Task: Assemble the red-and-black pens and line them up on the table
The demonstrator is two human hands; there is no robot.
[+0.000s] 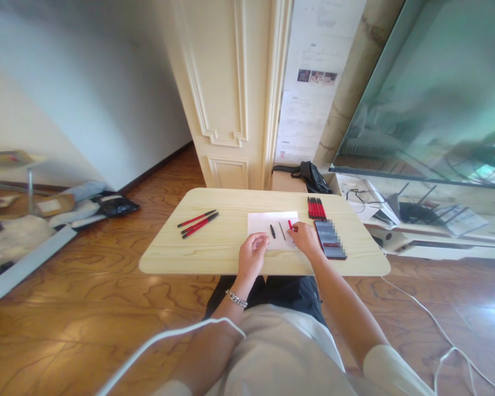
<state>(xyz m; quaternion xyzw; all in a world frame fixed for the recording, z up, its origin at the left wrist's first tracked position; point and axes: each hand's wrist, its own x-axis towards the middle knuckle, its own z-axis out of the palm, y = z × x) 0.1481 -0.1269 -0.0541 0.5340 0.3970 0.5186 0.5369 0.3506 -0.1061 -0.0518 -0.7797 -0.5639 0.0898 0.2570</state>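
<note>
On a sheet of white paper (256, 221) lie a short black pen part (273, 231) and a thin dark refill (282, 231), apart from each other. My right hand (306, 238) pinches a red pen barrel (290, 224) at the paper's right side; its lower end is hidden by my fingers. At the paper's lower left corner, my left hand (253, 250) is loosely curled, thumb and fingers apart, with nothing visible in it. Several red-and-black pens (317, 208) stand in a neat row at the back right. Three more pens (198, 224) lie at the left.
A phone (330, 240) lies on the pale wooden table (214, 256), right of the paper. A black bag (313, 177) sits behind the table. White cables (433, 324) trail on the floor at right, and another white cable (169, 334) crosses near my left arm.
</note>
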